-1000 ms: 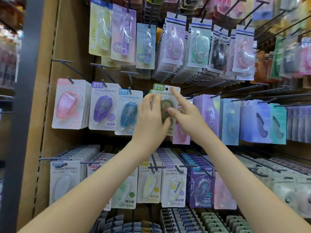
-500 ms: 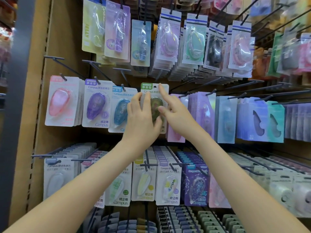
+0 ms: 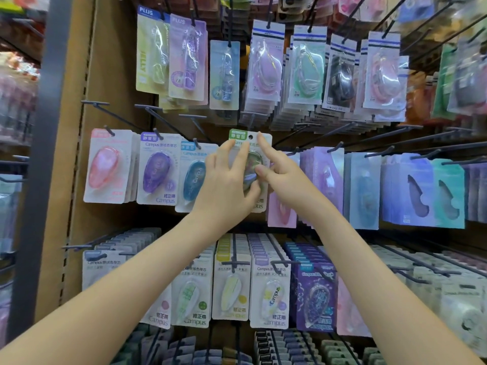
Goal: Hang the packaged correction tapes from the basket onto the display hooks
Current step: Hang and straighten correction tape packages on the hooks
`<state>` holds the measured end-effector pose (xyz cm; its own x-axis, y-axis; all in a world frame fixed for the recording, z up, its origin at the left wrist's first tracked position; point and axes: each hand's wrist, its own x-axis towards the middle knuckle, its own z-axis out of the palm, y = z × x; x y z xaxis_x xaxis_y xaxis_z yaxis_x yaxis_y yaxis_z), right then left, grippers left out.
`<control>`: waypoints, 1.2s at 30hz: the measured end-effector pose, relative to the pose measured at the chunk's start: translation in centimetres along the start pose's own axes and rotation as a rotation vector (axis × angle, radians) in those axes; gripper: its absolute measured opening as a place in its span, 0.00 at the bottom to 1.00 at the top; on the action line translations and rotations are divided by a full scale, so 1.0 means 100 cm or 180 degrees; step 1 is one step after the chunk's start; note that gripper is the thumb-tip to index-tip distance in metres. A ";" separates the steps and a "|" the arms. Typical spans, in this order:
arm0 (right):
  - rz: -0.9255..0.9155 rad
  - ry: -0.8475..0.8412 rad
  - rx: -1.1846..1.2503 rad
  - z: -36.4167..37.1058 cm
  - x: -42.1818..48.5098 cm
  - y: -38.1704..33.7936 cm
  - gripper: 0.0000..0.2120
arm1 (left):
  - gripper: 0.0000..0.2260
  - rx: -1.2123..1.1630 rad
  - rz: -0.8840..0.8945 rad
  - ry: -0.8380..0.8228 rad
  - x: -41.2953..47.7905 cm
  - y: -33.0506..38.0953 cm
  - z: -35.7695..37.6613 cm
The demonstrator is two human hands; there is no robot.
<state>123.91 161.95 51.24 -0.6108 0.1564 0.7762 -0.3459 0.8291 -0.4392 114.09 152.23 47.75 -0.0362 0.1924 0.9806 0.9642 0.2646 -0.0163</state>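
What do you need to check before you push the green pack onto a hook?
1. Grip: left hand holds the green pack: ok.
2. Steadying: right hand has a finger at the pack's top: ok.
3. The hang hole is uncovered: ok.
4. A hook already through the hole: not ok, the hole looks empty.
5. Hole lined up with its hook: cannot tell, the pack hides it.
6. Label faces out: ok.

Both bare forearms reach up and forward, converging. Left hand (image 3: 226, 185) grips the green-labelled pack (image 3: 238, 134), thumb across its front and fingers upright. Right hand (image 3: 286, 180): index finger straight towards the pack's top, thumb on its front, remaining fingers folded.
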 end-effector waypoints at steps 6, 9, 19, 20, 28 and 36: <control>0.0123 -0.0046 -0.0178 0.002 0.003 0.009 0.27 | 0.29 0.0273 -0.0033 -0.0200 0.000 -0.002 0.000; 0.0234 -0.0069 -0.0456 0.004 0.009 0.012 0.27 | 0.29 0.0537 0.0034 -0.0347 0.002 -0.010 0.005; -0.0119 0.0753 -0.1700 0.037 -0.017 0.017 0.31 | 0.27 0.0144 0.0053 -0.0331 -0.037 -0.033 -0.021; -0.0309 0.0919 -0.1721 0.048 -0.025 0.012 0.31 | 0.26 0.0108 0.0003 -0.0279 -0.049 -0.038 -0.031; -0.1147 0.0587 -0.1240 0.218 -0.092 -0.040 0.26 | 0.24 0.0208 -0.0648 -0.0604 -0.221 -0.108 -0.157; -0.0774 -0.1472 -0.0171 0.477 -0.195 -0.072 0.22 | 0.25 0.0695 -0.2281 -0.1217 -0.443 -0.210 -0.294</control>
<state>104.31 127.34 17.70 -0.7722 -0.2873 0.5667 -0.4873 0.8402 -0.2380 103.17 110.40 10.33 -0.7448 0.2046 0.6352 0.6029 0.6141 0.5092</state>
